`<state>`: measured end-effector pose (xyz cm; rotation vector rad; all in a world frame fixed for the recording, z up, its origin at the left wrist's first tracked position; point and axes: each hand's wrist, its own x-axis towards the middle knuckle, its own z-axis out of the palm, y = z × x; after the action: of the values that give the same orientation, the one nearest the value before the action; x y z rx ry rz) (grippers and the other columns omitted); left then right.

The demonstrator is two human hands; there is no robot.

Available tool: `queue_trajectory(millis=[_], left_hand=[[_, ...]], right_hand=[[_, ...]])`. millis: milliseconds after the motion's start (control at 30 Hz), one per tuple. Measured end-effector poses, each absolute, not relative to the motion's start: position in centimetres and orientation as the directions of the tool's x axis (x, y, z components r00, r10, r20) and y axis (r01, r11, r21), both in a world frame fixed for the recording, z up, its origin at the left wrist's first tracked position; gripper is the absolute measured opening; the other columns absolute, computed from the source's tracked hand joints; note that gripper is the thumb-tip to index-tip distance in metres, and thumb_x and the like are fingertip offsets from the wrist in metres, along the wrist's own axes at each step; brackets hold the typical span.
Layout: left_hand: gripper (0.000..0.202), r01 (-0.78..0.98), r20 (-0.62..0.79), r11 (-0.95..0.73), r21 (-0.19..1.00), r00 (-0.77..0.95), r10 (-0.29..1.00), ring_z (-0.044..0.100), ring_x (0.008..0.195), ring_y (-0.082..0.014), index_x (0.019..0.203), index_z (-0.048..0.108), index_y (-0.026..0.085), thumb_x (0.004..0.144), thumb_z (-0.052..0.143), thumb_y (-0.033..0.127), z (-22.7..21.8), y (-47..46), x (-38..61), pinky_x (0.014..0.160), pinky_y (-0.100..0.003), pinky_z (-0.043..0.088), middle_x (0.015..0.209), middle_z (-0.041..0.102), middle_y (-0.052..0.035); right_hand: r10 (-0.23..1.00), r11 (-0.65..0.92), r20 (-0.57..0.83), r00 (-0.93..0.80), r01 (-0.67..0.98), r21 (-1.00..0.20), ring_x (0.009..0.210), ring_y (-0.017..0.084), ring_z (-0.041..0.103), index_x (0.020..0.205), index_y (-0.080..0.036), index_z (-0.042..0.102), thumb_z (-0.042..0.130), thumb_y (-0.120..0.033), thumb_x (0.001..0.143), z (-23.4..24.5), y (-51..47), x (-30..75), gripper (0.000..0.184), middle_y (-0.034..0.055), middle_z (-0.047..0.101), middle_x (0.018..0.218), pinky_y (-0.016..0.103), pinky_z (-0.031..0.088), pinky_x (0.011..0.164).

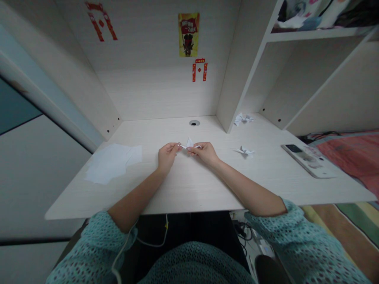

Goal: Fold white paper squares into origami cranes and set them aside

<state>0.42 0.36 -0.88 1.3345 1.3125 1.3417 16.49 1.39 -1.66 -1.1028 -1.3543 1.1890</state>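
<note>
Folded paper crane (189,145) is hanging in your grip over the middle of the pale wood desk (183,189); your left hand (167,157) and right hand (205,154) are pinching its two opposite ends, with the fingertips (179,145) pressed together on the paper; exactly which fingers are doing the work is too small to tell; your forearms are angling inward and your wrists are staying low, which is steadying the pinch; you're best off using light, even pressure from both sides, since thin paper is creasing easily; the long axis is running left to right across your view, roughly level, with a pointed flap standing up at mid-length; a second folded paper piece (244,150) is lying on the desk to your right; a third paper piece (243,118) is sitting farther back by the shelf upright (237,79); loose white paper sheets (112,163) are lying to your left; a white phone-like device (308,161) is resting near the right edge.
</note>
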Motion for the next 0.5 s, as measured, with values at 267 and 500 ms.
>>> queue_trajectory(millis=[267, 500], left_hand=[[0.040, 0.099, 0.156, -0.146, 0.984, -0.108, 0.982, 0.064, 0.079, -0.0182, 0.084, 0.064, 0.015, 0.071, 0.061, 0.053, -0.97, 0.35, 0.47, 0.058, -0.023, 0.042, 0.083, 0.070, -0.0094], [0.036, 0.124, 0.215, -0.204, 0.971, -0.085, 0.973, 0.064, 0.080, -0.0173, 0.091, 0.066, 0.016, 0.073, 0.060, 0.046, -0.61, 0.06, 0.58, 0.063, -0.024, 0.044, 0.086, 0.070, -0.0082]], right_hand=[[0.990, 0.114, 0.115, -0.085, -0.017, -0.993, 0.053, 0.013, 0.055, 0.062, -0.014, 0.066, 0.072, -0.049, 0.057, -1.19, 1.00, 16.23, 0.036, 0.0065, 0.066, 0.062, 0.025, 0.040, 0.054], [0.992, 0.105, 0.109, -0.063, -0.068, -0.992, 0.049, 0.011, 0.051, 0.058, -0.014, 0.064, 0.074, -0.047, 0.055, -0.87, 0.69, 15.95, 0.035, 0.0042, 0.063, 0.056, 0.024, 0.039, 0.053]])
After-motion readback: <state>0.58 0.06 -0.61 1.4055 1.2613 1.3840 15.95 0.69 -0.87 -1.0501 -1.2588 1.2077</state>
